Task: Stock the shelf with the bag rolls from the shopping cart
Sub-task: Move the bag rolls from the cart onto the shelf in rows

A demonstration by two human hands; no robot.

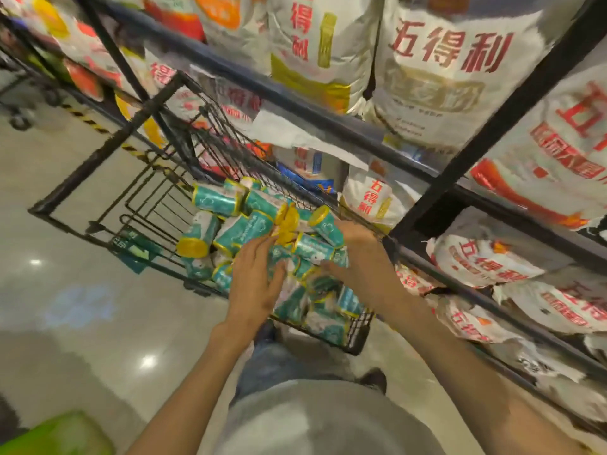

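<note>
A black wire shopping cart stands in front of me, its near half heaped with several teal-and-white bag rolls that have yellow ends. My left hand lies on the pile with straight fingers, touching the rolls. My right hand reaches into the heap from the right, its fingers curled round a teal roll. The picture is blurred, so the exact grip is hard to read. The dark metal shelf rises just right of the cart.
The shelf levels hold large white sacks with red lettering, above and beside the cart. A pale glossy floor spreads to the left. A green object sits at the bottom left corner. My legs and shoes stand behind the cart.
</note>
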